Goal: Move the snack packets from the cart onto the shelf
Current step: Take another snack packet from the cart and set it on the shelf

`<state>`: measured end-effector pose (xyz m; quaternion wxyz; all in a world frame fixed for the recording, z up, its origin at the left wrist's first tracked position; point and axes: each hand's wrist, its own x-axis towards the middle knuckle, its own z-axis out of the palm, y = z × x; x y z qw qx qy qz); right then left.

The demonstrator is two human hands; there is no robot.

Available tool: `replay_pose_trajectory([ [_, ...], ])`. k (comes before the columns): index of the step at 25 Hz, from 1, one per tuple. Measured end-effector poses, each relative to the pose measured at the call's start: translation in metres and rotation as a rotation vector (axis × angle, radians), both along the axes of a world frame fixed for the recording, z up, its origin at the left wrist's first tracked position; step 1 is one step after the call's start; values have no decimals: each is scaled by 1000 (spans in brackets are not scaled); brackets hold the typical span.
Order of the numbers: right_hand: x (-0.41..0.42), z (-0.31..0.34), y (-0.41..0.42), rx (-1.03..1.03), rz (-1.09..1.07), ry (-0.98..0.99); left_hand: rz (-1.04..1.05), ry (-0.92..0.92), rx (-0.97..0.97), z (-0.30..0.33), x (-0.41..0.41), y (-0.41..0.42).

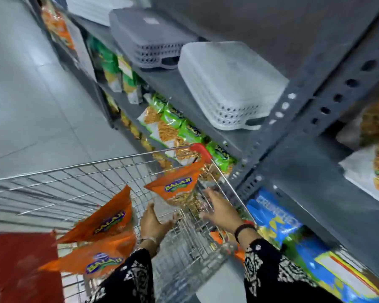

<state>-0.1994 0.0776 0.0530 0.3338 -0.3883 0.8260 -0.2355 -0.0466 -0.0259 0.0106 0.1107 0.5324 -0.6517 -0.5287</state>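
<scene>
A wire shopping cart point(79, 171) stands beside a grey metal shelf point(297, 178). An orange snack packet point(175, 184) stands upright in the cart's far right corner. My left hand point(153, 221) is just below and left of it, palm turned inward, fingers apart. My right hand point(219, 208) reaches in from the right with spread fingers at the packet's lower edge. Whether either hand touches it is blurred. Two more orange packets point(109, 217) point(101, 263) lie in the cart to the left.
Green snack packets point(179, 125) fill the shelf level beside the cart. Two upturned plastic baskets point(227, 84) point(149, 38) sit on the level above. Blue packets point(278, 221) lie low on the right. A red panel point(20, 270) is at the cart's near left. Tiled floor point(31, 95) stretches left.
</scene>
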Motion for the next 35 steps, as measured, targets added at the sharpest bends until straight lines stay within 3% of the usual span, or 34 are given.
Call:
replay_pose_trajectory([
  [4, -27, -65, -50, 153, -23, -27, -17, -47, 90, -57, -23, -39],
  [9, -48, -125, -89, -51, -208, -138, -77, -43, 120, -127, -57, -69],
  [12, -55, -143, -100, -87, -224, -141, -178, -194, 285, -148, -54, -70],
  [14, -56, -146, -103, -63, -216, -128, -50, -90, 193, -142, -60, -73],
  [17, -51, -128, -95, -42, -206, -77, 37, 68, 104, -99, -67, -70],
  [23, -25, -34, -45, -176, -220, -87, -111, 152, -10, -10, -41, -42],
  [29, -7, 98, 58, -392, -277, 76, -417, 277, -151, 117, -30, 9],
  [35, -5, 169, 192, -472, -498, 234, -796, 355, -348, 196, -71, 101],
])
